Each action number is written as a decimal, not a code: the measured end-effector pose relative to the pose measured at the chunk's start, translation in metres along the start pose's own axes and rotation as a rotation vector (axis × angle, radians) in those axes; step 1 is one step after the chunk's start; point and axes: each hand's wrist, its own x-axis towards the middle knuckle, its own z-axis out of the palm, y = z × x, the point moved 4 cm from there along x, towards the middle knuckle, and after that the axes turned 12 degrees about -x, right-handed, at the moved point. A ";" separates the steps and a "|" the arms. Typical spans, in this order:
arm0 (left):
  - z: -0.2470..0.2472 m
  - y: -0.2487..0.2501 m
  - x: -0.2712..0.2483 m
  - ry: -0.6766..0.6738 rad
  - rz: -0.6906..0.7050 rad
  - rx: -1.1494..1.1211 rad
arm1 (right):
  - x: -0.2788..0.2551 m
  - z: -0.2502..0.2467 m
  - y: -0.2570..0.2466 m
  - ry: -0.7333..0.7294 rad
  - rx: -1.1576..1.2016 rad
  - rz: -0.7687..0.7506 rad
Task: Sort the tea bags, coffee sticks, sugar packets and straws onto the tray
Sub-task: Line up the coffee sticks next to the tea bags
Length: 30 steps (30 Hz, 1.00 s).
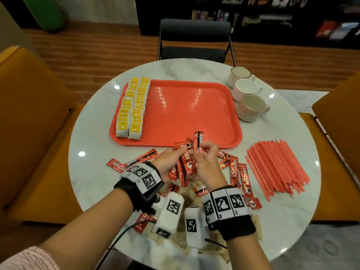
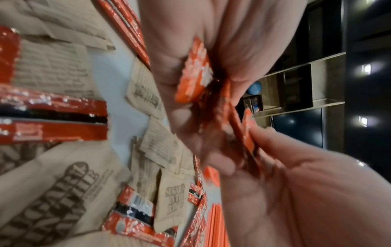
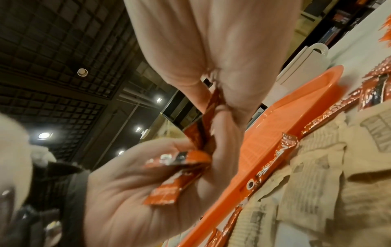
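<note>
Coffee sticks [image 1: 183, 168] bunched in left hand [image 1: 167, 162]; one stick [image 1: 198, 141] pinched upright by right hand [image 1: 208, 164] near tray [image 1: 194, 114].

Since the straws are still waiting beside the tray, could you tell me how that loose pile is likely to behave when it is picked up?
The straws look thin and long, so they are probably very light and somewhat bendy. They lie as a loose, unbound fan on the marble table, so a handful would likely splay or shed a few. Being round, strays may roll on that glossy top.

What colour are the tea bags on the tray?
The tea bags are white with bright yellow labels, lined up in two rows on the red tray. The head view shows them best.
</note>
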 end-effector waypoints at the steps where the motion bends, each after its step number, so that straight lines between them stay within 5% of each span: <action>1: -0.002 0.000 0.000 -0.004 -0.006 -0.030 | 0.000 -0.002 -0.001 -0.013 0.030 -0.007; 9: -0.016 0.011 -0.004 -0.028 0.010 -0.127 | -0.002 0.003 0.002 0.037 -0.048 -0.094; 17: -0.019 0.024 -0.011 -0.053 -0.035 -0.248 | -0.009 0.004 -0.002 0.001 -0.394 -0.179; 23: -0.026 0.033 -0.020 -0.085 0.076 0.148 | -0.006 0.005 -0.006 -0.025 -0.378 -0.182; 30: -0.035 0.068 -0.038 -0.074 0.255 0.404 | 0.020 -0.004 -0.026 -0.119 -0.100 -0.069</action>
